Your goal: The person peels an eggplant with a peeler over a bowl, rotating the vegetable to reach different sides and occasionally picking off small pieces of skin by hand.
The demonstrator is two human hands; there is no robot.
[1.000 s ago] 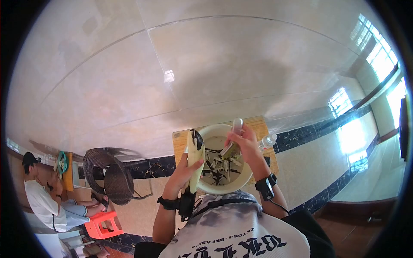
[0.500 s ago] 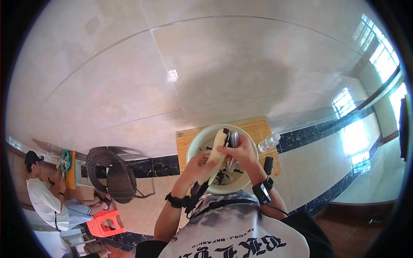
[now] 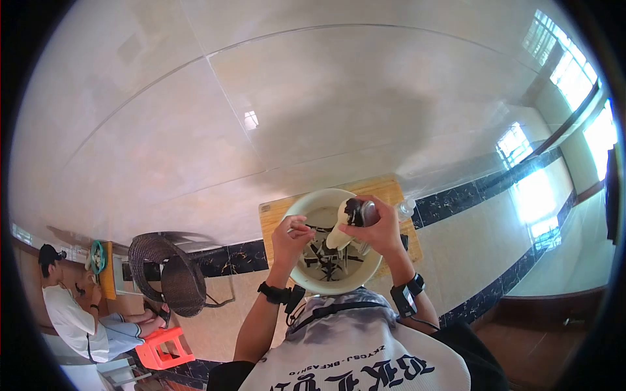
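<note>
A long, mostly peeled eggplant (image 3: pixel 337 237), pale with a patch of dark skin near its top, is tilted above a wide cream bowl (image 3: pixel 295 274). My right hand (image 3: pixel 383 228) grips it at the upper part, together with a silver tool (image 3: pixel 368 212) that looks like a peeler; its far end is hidden by my fingers. My left hand (image 3: pixel 291 240) hovers over the bowl's left rim, fingers loosely bent and nothing in them, apart from the eggplant. Dark strips of peel (image 3: pixel 329 264) lie in the bowl.
The bowl stands on a wooden table (image 3: pixel 277 207) against a tiled wall. A clear bottle (image 3: pixel 405 208) is at its right. Further left are a woven chair (image 3: pixel 182 280), a red stool (image 3: pixel 164 348) and a seated person (image 3: pixel 72 319) beside another small table.
My left hand has let go of the eggplant and moved left. The eggplant has turned in my right hand, so its lower end points into the bowl.
</note>
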